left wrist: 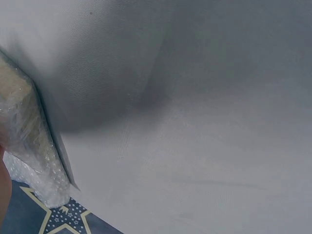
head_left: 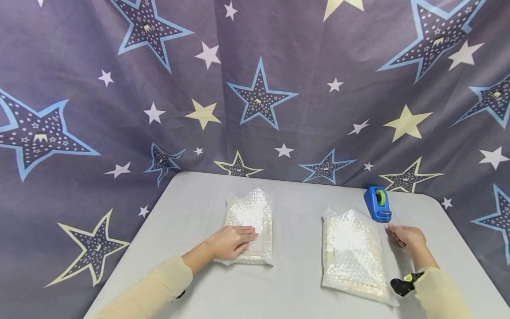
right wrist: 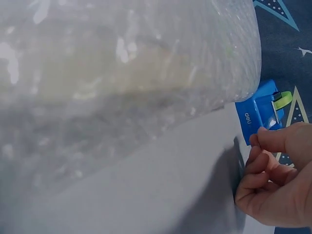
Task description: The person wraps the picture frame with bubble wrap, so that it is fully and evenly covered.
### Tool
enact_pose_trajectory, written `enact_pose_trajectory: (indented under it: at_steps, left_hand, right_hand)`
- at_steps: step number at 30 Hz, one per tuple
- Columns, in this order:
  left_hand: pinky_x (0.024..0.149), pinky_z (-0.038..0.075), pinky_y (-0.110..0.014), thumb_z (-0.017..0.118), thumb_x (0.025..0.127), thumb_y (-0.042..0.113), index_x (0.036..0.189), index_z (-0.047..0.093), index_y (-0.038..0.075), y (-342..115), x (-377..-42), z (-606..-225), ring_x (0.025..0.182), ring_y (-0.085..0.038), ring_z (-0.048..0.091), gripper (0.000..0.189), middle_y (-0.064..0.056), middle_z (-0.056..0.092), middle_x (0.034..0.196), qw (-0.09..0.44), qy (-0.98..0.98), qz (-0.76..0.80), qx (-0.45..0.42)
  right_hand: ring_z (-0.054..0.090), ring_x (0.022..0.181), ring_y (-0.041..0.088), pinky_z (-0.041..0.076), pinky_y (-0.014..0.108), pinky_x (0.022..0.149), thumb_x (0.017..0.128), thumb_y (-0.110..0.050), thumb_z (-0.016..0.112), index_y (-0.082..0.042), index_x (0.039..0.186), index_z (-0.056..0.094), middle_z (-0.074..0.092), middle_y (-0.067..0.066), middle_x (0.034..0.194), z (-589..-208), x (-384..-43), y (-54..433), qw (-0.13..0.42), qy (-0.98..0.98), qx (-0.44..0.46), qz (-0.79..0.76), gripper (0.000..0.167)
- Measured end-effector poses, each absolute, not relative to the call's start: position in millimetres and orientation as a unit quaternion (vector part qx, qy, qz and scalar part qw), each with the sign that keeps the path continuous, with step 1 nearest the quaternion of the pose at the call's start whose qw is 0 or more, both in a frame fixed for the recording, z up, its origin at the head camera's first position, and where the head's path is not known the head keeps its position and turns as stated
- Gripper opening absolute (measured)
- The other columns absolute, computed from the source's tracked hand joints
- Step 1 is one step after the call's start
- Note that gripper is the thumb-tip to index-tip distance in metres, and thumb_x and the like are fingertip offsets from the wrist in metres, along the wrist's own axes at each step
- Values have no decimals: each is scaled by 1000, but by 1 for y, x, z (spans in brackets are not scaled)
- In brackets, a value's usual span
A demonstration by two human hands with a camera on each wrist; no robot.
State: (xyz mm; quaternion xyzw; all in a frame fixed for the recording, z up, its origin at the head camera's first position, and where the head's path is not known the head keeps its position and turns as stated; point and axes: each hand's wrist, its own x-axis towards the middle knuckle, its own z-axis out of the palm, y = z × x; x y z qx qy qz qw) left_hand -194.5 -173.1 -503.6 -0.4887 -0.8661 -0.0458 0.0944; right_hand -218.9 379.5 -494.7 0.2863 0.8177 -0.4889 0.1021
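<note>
My left hand (head_left: 232, 241) rests on a bubble-wrapped flat package (head_left: 249, 212), fingers lying together across its top. In the left wrist view only a sliver of that hand (left wrist: 4, 195) shows beside the wrapped package (left wrist: 29, 122). A blue tape dispenser (head_left: 377, 204) with a green roll stands at the back right. Just in front of it, my right hand (head_left: 408, 237) has thumb and forefinger pinched together. In the right wrist view those fingertips (right wrist: 261, 136) meet near the cutter, where a shiny clear bit of tape (right wrist: 271, 122) seems to reach the thumb.
A second bubble-wrapped package (head_left: 354, 257) lies on the white table (head_left: 296, 248), left of my right hand. It fills much of the right wrist view. A dark star-patterned cloth (head_left: 303, 133) hangs behind the table and down both sides.
</note>
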Motion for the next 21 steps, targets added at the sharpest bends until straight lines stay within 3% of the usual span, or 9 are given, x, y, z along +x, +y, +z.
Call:
enact_pose_trajectory:
  at_steps: [3,6,10,13,15,21]
  left_hand:
    - [105,50,-35,55,94,22,128,62,9,-173,-194,-503,122,-22,61,37,-9,64,130,94,-867,-47,-487]
    - [105,50,-35,55,94,22,128,62,9,-173,-194,-502,122,-22,61,37,-8,64,130,94,-868,-46,-486]
    - [104,50,-35,55,94,23,128,62,9,-174,-193,-501,122,-22,61,37,-8,64,130,94,-868,-45,-485]
    - [104,50,-35,55,94,23,127,63,9,-174,-193,-501,122,-22,61,37,-8,64,130,94,-868,-45,-486]
    - [104,50,-35,55,94,23,127,63,9,-174,-193,-501,122,-22,61,37,-9,64,130,94,-868,-45,-485]
    - [105,50,-35,55,94,22,128,62,9,-174,-193,-498,122,-22,61,37,-8,64,131,90,-869,-45,-485]
  right_hand:
    - [46,49,6,42,22,48,89,-29,60,-16,56,59,51,-9,49,-494,-222,375,97,829,310,-455,36]
    - [51,55,11,46,24,51,87,-33,62,-5,65,62,53,-4,53,-492,-227,370,94,854,321,-399,36]
    - [58,81,32,52,37,74,87,-36,60,17,91,63,63,24,81,-491,-230,365,96,900,291,-310,53]
    - [55,97,45,47,49,88,88,-36,56,18,97,63,59,38,104,-491,-231,363,92,924,262,-264,56]
    - [56,99,46,45,51,89,89,-35,55,14,92,67,61,36,106,-491,-232,363,79,932,250,-251,50]
    - [60,87,43,48,42,71,86,-30,58,9,79,69,67,30,93,-487,-232,365,31,949,226,-219,41]
